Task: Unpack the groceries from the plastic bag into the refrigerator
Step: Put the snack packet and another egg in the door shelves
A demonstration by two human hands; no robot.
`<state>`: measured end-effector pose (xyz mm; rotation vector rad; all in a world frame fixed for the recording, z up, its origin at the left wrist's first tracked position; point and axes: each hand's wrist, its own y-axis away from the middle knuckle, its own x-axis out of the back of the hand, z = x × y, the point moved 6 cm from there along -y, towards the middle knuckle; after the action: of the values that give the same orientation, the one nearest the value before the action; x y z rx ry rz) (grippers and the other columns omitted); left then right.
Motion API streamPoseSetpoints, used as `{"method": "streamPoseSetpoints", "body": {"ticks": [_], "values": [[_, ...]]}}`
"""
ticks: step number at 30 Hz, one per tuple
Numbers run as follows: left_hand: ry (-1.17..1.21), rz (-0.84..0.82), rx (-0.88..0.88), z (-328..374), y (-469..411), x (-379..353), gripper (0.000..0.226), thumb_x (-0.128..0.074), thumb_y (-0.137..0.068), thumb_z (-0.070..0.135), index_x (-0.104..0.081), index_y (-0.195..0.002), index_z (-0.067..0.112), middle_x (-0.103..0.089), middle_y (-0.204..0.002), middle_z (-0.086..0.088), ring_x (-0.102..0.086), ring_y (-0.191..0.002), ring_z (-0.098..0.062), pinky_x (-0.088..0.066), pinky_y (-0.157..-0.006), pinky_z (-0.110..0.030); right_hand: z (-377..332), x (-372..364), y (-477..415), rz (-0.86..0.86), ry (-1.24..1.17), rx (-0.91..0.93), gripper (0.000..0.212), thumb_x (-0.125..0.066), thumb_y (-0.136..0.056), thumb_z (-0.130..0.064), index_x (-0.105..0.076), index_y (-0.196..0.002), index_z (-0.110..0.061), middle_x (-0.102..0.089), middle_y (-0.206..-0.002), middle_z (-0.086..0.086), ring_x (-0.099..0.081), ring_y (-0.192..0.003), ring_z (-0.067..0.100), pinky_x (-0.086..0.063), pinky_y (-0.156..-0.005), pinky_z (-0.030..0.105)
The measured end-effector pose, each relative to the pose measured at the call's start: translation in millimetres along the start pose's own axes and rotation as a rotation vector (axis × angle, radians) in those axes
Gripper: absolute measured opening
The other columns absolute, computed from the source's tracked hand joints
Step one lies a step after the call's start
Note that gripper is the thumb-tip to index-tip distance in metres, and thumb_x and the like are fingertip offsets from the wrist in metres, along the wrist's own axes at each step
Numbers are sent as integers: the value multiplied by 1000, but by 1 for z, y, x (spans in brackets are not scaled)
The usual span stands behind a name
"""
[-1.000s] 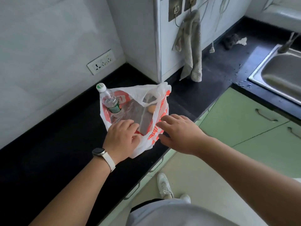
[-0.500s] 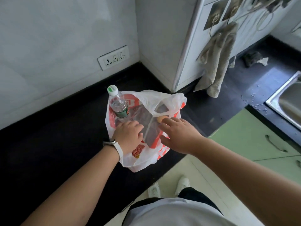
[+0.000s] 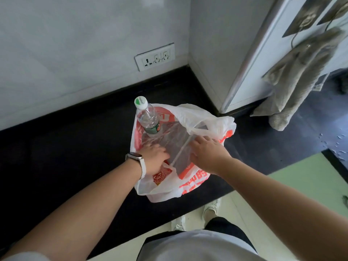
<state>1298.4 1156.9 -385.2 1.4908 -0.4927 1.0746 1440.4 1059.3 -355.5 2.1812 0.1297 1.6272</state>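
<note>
On counter (image 3: 66, 147), both hands' grip pinching bag (image 3: 188, 183) rim; bottle (image 3: 148, 119) by L hand (image 3: 154, 159), R hand (image 3: 209, 155) opp.

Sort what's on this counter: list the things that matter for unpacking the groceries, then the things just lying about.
Belongs to the job:
plastic bag
water bottle
left hand, in the bag's mouth
right hand, on the bag

Just lying about:
hanging towel
wall socket
</note>
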Motion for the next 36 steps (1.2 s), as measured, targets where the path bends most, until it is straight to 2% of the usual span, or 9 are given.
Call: {"method": "streamPoseSetpoints", "body": {"ticks": [3, 5, 8, 11, 18, 22, 26, 32, 36], "values": [[33, -34, 26, -7, -2, -1, 33, -49, -99, 42, -61, -127, 28, -57, -123, 5, -48, -118, -19, -40, -105, -41, 10, -4, -11, -16, 13, -13, 46, -38, -100, -43, -42, -141, -24, -46, -142, 0, -48, -126, 27, -42, -103, 44], [57, -58, 52, -13, -2, -4, 40, -39, -100, 55, -63, -120, 30, -58, -119, 7, -50, -115, -17, -40, -105, -43, 14, -6, -17, -31, 2, -21, 45, -42, -99, -42, -42, -140, -23, -45, -142, 1, -49, -125, 28, -45, -98, 45], [101, -45, 77, -20, -4, -5, 40, -33, -103, 49, -67, -114, 30, -60, -115, 8, -50, -112, -16, -40, -103, -41, 19, -10, -25, -62, -17, -37, 43, -45, -99, -38, -43, -139, -21, -46, -141, 4, -50, -125, 30, -48, -95, 47], [105, -11, 90, -24, -6, -3, 30, -41, -103, 36, -66, -116, 26, -59, -113, 5, -50, -111, -18, -43, -97, -37, 24, -16, -31, -104, -19, -52, 41, -46, -99, -32, -42, -138, -21, -47, -140, 5, -50, -124, 31, -53, -90, 48], [71, -30, 121, -27, -8, 2, 24, -54, -97, 22, -67, -118, 25, -57, -106, 3, -50, -102, -17, -49, -90, -36, 30, -24, -31, -126, -41, -73, 49, -54, -97, -31, -38, -143, -22, -45, -142, 4, -45, -130, 30, -53, -94, 47], [44, -94, 137, -30, -9, 1, 22, -61, -95, 28, -67, -115, 22, -56, -100, 3, -55, -92, -16, -52, -82, -33, 31, -24, -32, -120, -55, -77, 47, -55, -96, -29, -41, -140, -22, -47, -138, 5, -46, -128, 29, -53, -93, 47], [23, -176, 97, -27, -11, -3, 33, -70, -88, 43, -64, -114, 25, -55, -100, 4, -55, -91, -18, -52, -82, -36, 31, -28, -31, -130, -70, -72, 47, -57, -93, -29, -42, -137, -21, -48, -132, 4, -45, -126, 28, -51, -94, 47], [78, -283, 86, -14, -13, -1, 35, -75, -84, 43, -58, -107, 23, -59, -94, 4, -55, -78, -16, -46, -63, -28, 35, -25, -27, -110, -110, -53, 48, -59, -91, -27, -44, -136, -19, -50, -127, 4, -47, -122, 27, -48, -90, 40], [99, -320, 75, -8, -12, 4, 30, -72, -84, 44, -60, -101, 23, -59, -87, 5, -55, -73, -15, -47, -62, -30, 36, -23, -24, -92, -141, -44, 46, -59, -91, -28, -46, -134, -18, -52, -123, 2, -50, -116, 25, -48, -92, 38]]}}
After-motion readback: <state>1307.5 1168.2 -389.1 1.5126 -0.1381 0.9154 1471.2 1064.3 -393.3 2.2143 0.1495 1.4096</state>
